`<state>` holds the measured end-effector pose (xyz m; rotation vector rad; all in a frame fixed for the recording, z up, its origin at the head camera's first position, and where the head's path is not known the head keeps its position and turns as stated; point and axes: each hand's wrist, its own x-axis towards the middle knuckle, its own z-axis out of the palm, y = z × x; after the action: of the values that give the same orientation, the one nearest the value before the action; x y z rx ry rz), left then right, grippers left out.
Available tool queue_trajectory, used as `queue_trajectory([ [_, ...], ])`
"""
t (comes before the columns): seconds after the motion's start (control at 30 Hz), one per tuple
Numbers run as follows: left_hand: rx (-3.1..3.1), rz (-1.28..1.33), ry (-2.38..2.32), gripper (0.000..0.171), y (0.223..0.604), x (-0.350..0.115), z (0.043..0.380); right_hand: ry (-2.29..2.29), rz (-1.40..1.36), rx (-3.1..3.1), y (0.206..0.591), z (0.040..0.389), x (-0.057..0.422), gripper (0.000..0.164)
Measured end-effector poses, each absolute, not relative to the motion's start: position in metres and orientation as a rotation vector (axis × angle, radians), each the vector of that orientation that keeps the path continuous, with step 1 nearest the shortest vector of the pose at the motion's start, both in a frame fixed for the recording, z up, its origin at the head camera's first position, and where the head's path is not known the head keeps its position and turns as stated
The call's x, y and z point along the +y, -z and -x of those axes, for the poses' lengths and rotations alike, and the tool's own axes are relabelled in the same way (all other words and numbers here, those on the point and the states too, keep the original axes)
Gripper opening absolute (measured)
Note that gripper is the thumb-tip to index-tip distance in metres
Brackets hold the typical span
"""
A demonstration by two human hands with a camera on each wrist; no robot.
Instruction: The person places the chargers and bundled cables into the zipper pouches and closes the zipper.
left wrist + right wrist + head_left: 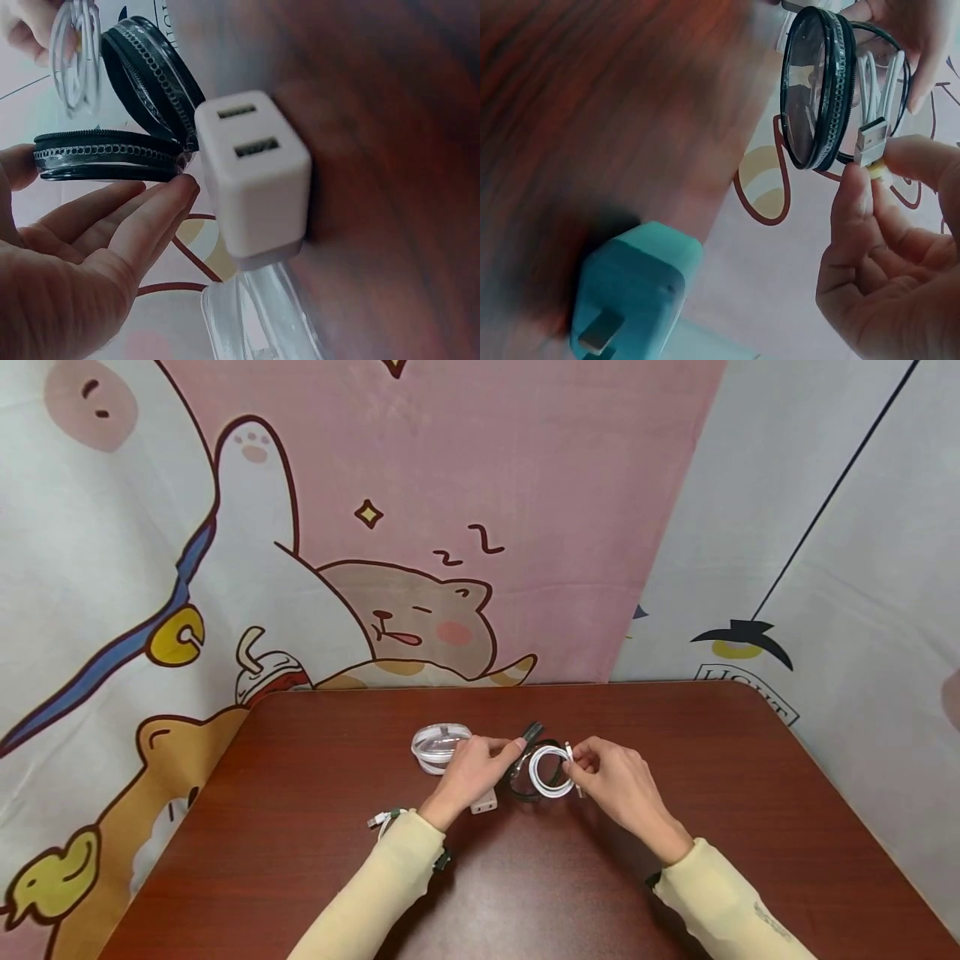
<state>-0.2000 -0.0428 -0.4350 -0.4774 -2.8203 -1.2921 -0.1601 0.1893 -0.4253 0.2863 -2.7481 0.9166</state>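
Observation:
A white USB cable [551, 772] in a round coil hangs from my right hand [618, 781], which pinches it between thumb and fingertips. Its metal USB plug [872, 140] shows beside the thumb in the right wrist view, next to a yellowish tie. My left hand [477, 768] holds a round, clear zip case [109, 155] trimmed in black, thumb at one edge and fingers along its underside. The case is unzipped, its two halves spread apart. The coil overlaps the opened case in the head view.
A white charger [255, 176] with two USB ports stands beside the left hand. Behind it lies a clear round container [441, 748]. Another cable with a white plug [386, 818] is by the left sleeve. A teal charger [634, 292] with metal prongs sits near the right wrist.

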Motion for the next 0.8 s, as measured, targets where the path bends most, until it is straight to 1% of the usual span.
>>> queue_trajectory([
  [0.3,-2.793,0.404,1.352,0.050,0.439,-0.039,0.195,-0.798,-0.231,-2.787,0.429,0.172,0.182,0.008],
  [0.8,-2.743,0.368,1.418,0.052,0.443,-0.040,0.187,-0.724,-0.179,-2.856,0.441,0.179,0.175,0.012],
])
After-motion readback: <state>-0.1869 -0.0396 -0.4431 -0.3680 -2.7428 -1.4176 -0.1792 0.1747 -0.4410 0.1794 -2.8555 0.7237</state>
